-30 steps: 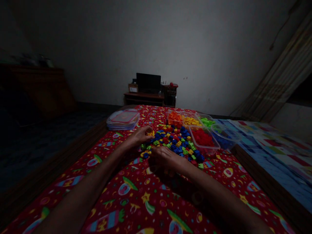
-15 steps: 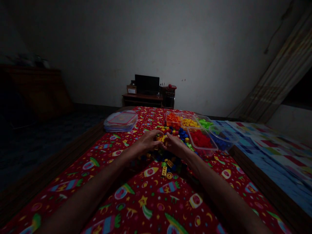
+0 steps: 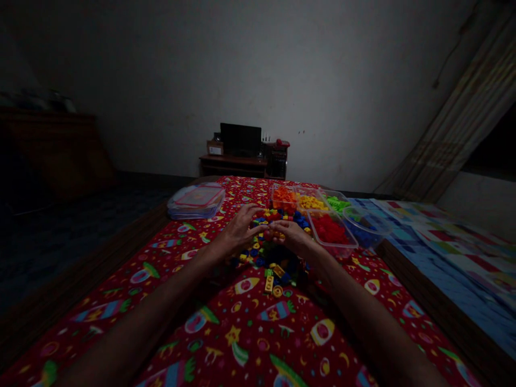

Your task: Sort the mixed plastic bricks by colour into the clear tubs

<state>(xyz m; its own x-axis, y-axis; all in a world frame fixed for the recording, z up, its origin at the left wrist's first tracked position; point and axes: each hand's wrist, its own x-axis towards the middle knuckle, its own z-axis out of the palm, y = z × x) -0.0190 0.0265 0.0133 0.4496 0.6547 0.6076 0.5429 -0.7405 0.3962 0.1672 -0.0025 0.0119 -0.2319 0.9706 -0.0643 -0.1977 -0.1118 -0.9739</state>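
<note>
My left hand [image 3: 239, 231] and my right hand [image 3: 290, 239] meet at the fingertips above a scattered pile of small plastic bricks [image 3: 258, 252]. My right fingers pinch a small reddish brick [image 3: 274, 234], though the dim light hides its exact shape. My left fingers reach toward it, and any contact is hard to see. Blue, yellow, red and green bricks lie under and around both hands. Nearer me, a yellow brick [image 3: 269, 284] and a round yellow piece [image 3: 277, 291] rest on the cloth.
Clear tubs of sorted orange [image 3: 284, 198], yellow [image 3: 310, 202], green [image 3: 337, 203], red [image 3: 330, 231] and blue [image 3: 363, 231] bricks line the far right. Stacked clear lids [image 3: 196, 201] lie left, on a red printed bedspread [image 3: 242, 344]. A wooden edge borders it.
My hands have come together above the pile, with the right hand rising from the bricks. The bricks beneath have spread toward me, and the view has drifted slightly left.
</note>
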